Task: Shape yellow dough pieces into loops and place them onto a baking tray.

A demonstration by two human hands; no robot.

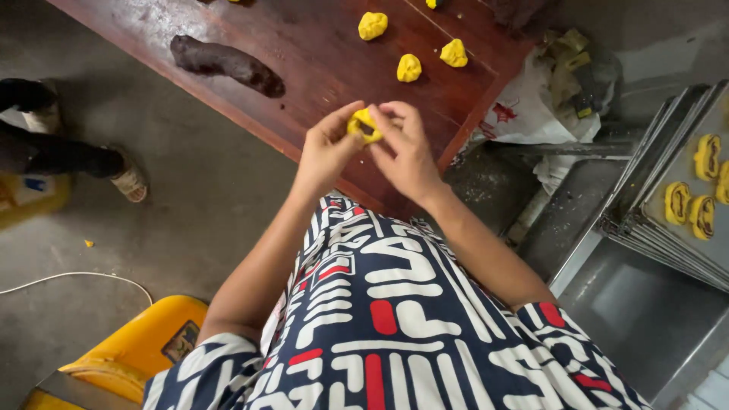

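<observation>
Pinching a yellow dough piece point(363, 124) with dark filling between the fingertips of left hand point(325, 152) and right hand point(410, 156), the person holds it over the wooden table point(319, 68). Beyond the fingers lie three yellow dough balls point(409, 67); a dark filling roll point(226, 64) lies off past the left fingers

Navy short-sleeved garment point(380, 319) with white and red print.
</observation>
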